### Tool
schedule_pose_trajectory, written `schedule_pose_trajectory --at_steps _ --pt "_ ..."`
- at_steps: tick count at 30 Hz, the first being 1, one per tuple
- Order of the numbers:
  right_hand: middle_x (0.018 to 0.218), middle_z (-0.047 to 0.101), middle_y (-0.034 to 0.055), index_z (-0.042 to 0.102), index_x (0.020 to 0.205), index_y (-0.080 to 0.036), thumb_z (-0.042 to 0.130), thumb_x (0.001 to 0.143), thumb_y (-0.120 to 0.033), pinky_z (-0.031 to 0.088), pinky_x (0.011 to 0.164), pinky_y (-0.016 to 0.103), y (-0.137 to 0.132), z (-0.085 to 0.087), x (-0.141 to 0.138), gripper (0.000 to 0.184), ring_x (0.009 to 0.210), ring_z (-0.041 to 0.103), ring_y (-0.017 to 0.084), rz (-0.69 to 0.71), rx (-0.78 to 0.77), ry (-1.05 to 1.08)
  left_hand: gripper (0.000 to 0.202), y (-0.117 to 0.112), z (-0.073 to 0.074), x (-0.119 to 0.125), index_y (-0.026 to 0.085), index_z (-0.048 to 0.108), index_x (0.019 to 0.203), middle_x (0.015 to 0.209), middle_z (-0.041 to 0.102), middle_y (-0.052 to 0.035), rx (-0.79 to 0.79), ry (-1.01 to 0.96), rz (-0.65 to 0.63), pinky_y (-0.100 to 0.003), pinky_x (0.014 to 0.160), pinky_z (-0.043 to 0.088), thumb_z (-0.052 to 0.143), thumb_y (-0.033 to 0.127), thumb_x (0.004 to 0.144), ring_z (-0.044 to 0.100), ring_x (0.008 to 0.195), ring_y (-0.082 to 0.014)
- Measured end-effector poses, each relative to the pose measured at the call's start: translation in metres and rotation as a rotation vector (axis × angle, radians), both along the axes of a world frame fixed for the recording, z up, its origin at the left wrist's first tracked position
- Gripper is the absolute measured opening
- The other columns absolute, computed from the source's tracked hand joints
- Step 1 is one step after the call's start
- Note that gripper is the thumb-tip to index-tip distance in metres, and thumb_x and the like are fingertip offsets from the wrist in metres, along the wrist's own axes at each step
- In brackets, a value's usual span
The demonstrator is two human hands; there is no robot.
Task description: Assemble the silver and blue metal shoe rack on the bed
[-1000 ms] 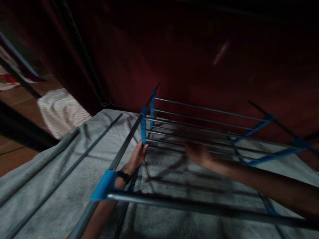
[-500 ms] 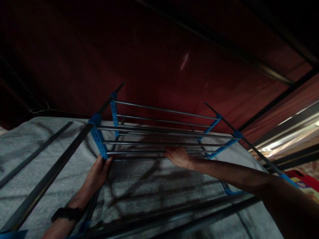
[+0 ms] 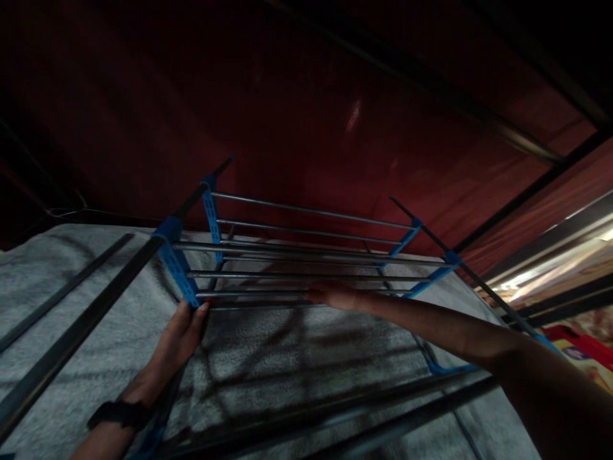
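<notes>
A rack of grey metal tubes with blue plastic side brackets lies across a pale, fuzzy cloth. My left hand (image 3: 179, 335), with a dark band on the wrist, closes its thumb and fingers around the lower end of the left blue bracket (image 3: 178, 268). My right hand (image 3: 330, 294) is wrapped over the lowest front metal tube (image 3: 258, 294), near its middle. Its fingertips are in shadow and partly hidden. Several parallel tubes run from the left bracket to the right blue bracket (image 3: 431, 281). A thick upright pole (image 3: 96, 313) passes through the left bracket.
The fuzzy cloth (image 3: 268, 358) lies under the rack. Behind stands a dark red sheet (image 3: 297, 128) crossed by dark bars. Two thick tubes (image 3: 364, 409) cross close in front of me. A red and yellow package (image 3: 582, 354) sits at the far right.
The left end of the rack and my left hand have shifted slightly leftward in view. My right hand sits a little further left along the tube. Both keep their holds.
</notes>
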State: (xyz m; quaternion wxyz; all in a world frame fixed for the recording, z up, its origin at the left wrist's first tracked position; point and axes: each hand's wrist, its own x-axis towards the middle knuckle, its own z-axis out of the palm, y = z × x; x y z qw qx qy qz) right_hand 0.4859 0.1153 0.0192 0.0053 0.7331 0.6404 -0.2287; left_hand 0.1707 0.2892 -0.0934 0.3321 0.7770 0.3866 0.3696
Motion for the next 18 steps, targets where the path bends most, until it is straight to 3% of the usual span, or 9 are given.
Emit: schedule_pose_trajectory --at_steps 5,11,18 --pt "0.084 0.066 -0.0014 0.063 0.091 -0.019 0.035 0.106 -0.041 0.043 0.066 0.022 0.001 0.000 -0.001 0.039 0.075 0.061 0.013 0.029 -0.007 0.069 0.030 -0.002 -0.002 0.000 0.025 0.052 0.107 0.104 0.067 -0.0041 -0.033 -0.015 0.005 -0.041 0.094 0.051 0.043 0.048 0.090 0.063 0.102 -0.0265" --pt "0.103 0.070 0.0084 0.063 0.107 -0.019 0.035 0.105 -0.046 0.047 0.080 0.032 -0.011 -0.008 -0.024 0.039 0.095 0.065 0.024 -0.016 0.228 -0.278 0.028 -0.002 0.001 0.001 0.028 0.052 0.107 0.106 0.067 -0.0020 -0.049 -0.007 0.019 -0.046 0.095 0.052 0.044 0.048 0.089 0.063 0.104 -0.0289" --pt "0.102 0.072 0.0047 0.066 0.105 -0.024 0.031 0.104 -0.055 0.051 0.077 0.031 -0.005 -0.007 -0.026 0.046 0.094 0.068 0.023 -0.008 0.173 -0.339 0.030 -0.001 -0.002 0.000 0.030 0.053 0.107 0.107 0.067 -0.0009 -0.035 -0.009 0.020 -0.046 0.096 0.052 0.043 0.052 0.090 0.062 0.106 -0.0286"
